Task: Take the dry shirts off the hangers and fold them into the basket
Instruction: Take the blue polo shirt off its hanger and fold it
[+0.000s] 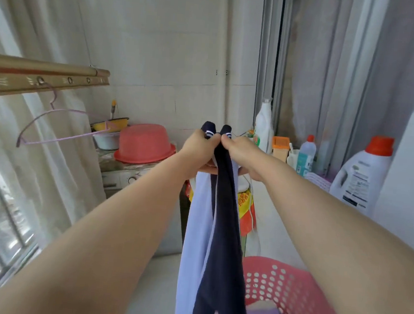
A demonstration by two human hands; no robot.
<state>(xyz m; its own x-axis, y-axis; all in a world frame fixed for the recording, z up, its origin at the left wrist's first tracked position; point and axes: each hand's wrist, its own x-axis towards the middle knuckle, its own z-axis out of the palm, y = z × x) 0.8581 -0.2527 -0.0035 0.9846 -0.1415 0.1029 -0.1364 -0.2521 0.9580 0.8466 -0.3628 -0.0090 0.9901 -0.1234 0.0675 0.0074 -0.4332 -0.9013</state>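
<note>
Evidently the shirt is light and limp: it hangs in front of the person, above the pink basket. The left hand and right hand pinch its navy sleeve cuffs side by side, a sound hold for folding.

Navy and pale-blue cloth shirt, white stripes on its cuffs at the grip. Below the grip, pink perforated plastic basket; left of it, lilac wire hanger.
</note>
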